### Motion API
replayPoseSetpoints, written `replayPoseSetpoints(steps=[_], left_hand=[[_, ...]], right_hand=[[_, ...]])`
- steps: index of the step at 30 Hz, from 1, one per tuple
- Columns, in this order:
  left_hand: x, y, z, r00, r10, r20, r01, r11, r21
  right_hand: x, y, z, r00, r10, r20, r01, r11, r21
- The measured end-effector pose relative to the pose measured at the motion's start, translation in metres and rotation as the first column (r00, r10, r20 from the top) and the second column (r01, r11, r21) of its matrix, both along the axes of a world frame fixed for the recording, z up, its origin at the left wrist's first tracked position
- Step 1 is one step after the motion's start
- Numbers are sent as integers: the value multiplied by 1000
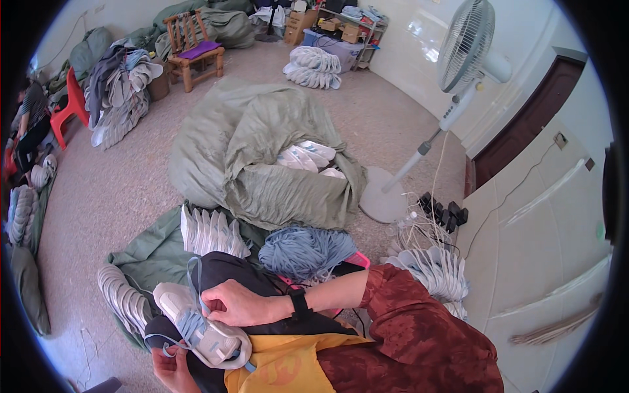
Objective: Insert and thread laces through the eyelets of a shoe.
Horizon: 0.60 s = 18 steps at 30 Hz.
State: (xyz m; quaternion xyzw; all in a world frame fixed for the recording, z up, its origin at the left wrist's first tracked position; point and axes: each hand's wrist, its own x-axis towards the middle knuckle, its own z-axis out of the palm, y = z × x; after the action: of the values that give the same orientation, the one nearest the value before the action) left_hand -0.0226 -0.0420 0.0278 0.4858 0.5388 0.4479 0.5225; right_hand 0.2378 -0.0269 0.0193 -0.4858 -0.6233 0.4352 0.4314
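Observation:
A white and beige sneaker [223,345] lies across my lap, its toe pointing up and to the left. A light blue shoelace [191,322] runs through its eyelets in several rows. My right hand [239,303], a black band on its wrist, is closed over the shoe's upper side and pinches one part of the lace, which loops up above the fingers. Below the shoe, my left hand [174,369] is closed on the other end of the lace, which curves out to the left. A yellow apron [288,360] covers part of my lap.
Blue laces [304,252] lie heaped before my knees. Stacked white shoe uppers [213,232] stand beside them, with another stack [124,298] at left. Beyond is a big green sack [255,144] holding shoes. A standing fan [419,147] is at right; a person [33,118] sits far left.

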Motion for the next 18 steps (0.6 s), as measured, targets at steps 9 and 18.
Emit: replayPoseSetpoints(steps=[9, 18], left_hand=[[-8, -13, -20, 996, 64, -67, -57, 994, 96], [-12, -15, -31, 999, 35, -5, -34, 994, 104]], right_hand=[[-5, -3, 9, 998, 4, 63, -5, 1000, 15], [-3, -1, -3, 999, 30, -27, -32, 997, -74]])
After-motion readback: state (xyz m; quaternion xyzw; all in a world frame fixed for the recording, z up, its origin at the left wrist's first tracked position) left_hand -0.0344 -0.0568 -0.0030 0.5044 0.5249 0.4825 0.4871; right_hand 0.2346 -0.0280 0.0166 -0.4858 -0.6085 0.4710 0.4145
